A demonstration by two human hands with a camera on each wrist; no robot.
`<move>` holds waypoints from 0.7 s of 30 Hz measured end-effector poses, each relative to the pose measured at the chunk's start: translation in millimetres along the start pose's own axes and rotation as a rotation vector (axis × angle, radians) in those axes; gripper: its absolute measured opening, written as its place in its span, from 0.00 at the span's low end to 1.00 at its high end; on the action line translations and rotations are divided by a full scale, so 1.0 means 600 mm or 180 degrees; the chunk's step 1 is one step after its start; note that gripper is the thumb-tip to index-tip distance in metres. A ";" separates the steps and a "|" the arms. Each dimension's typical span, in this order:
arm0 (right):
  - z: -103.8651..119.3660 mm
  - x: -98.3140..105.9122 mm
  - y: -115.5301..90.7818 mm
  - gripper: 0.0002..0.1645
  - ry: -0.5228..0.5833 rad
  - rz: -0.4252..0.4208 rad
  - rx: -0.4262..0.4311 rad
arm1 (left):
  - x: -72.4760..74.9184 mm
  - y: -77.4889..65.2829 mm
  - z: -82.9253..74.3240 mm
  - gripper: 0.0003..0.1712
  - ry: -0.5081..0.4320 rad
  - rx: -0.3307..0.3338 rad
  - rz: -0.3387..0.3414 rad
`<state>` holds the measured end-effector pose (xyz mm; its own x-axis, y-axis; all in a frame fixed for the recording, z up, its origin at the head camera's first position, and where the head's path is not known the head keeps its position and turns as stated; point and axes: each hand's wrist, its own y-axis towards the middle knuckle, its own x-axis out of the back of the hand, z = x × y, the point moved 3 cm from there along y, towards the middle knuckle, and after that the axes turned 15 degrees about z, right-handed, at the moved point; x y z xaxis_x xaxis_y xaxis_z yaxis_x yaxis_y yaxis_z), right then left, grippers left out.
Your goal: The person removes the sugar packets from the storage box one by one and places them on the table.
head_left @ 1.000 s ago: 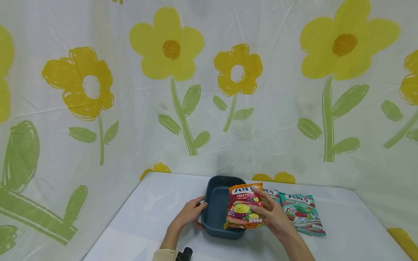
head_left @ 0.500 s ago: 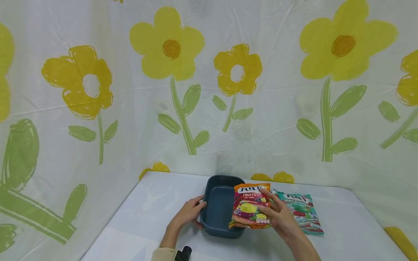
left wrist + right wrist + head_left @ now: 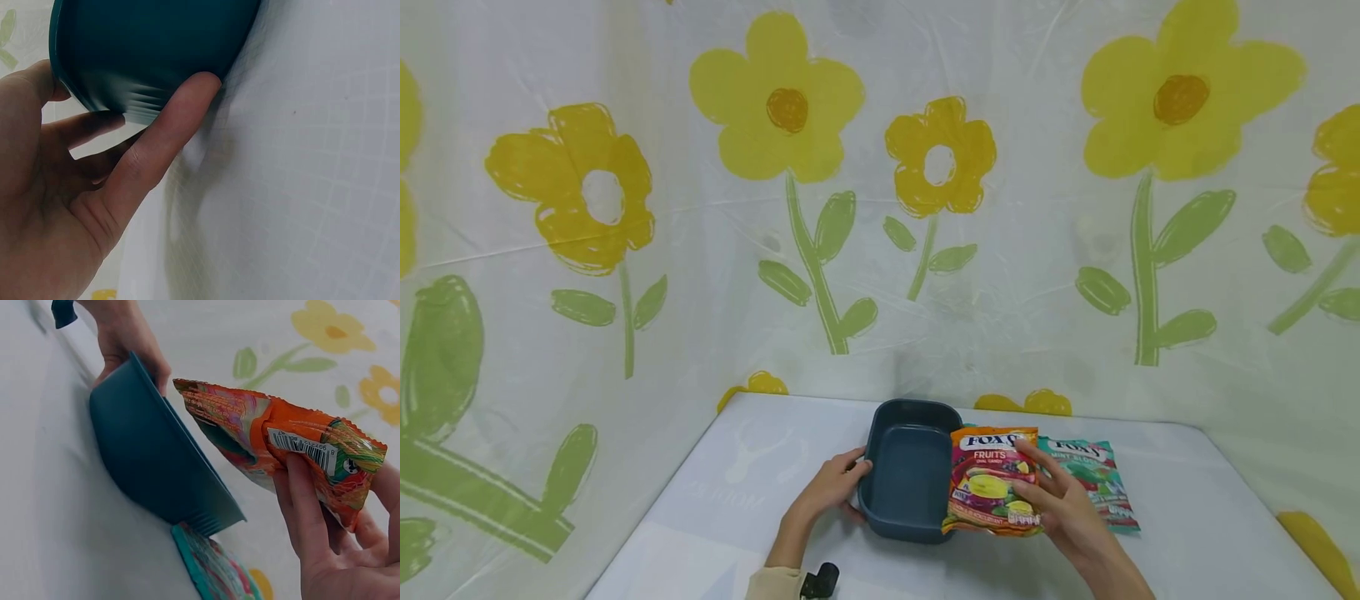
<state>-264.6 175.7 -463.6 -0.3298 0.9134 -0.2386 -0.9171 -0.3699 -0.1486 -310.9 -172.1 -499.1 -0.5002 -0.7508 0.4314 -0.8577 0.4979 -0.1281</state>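
My left hand (image 3: 831, 490) grips the left side of a dark blue plastic tub (image 3: 880, 530) on the table. In the left wrist view, fingers (image 3: 178, 115) lie against the wall of the tub (image 3: 150, 50). Held by its right edge in my right hand (image 3: 1071, 508) is an orange and red bag of Fox's fruit candy (image 3: 988, 482). From the right wrist view, that candy bag (image 3: 306, 444) is raised clear of the table, beside and above the tub (image 3: 144, 444). The tub's visible floor is bare.
Right of the tub, a teal Fox's mint candy bag (image 3: 1108, 479) lies on the white table (image 3: 1187, 517), partly covered by my right hand. Another teal packet shows only a sliver behind the fruit bag. A flower-printed sheet (image 3: 1015, 333) hangs behind and to the left.
My right hand has carried the fruit candy bag rightward, from over the tub to beyond its right rim. My left hand keeps its hold on the tub.
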 end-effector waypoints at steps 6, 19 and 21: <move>-0.003 0.009 -0.014 0.40 0.0005 0.0062 -0.0011 | 0.001 -0.001 0.000 0.34 -0.0019 0.0011 0.0018; -0.018 0.027 -0.033 0.40 0.0033 -0.0149 -0.0160 | 0.001 0.000 -0.003 0.34 -0.0196 -0.0013 0.0062; -0.021 0.032 -0.036 0.40 0.0006 -0.0156 -0.0194 | 0.001 0.001 -0.003 0.33 -0.0199 -0.0024 0.0076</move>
<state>-248.0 199.1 -476.7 -0.2843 0.9304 -0.2314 -0.9168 -0.3345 -0.2182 -311.5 -171.1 -497.2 -0.5271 -0.7641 0.3718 -0.8447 0.5191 -0.1307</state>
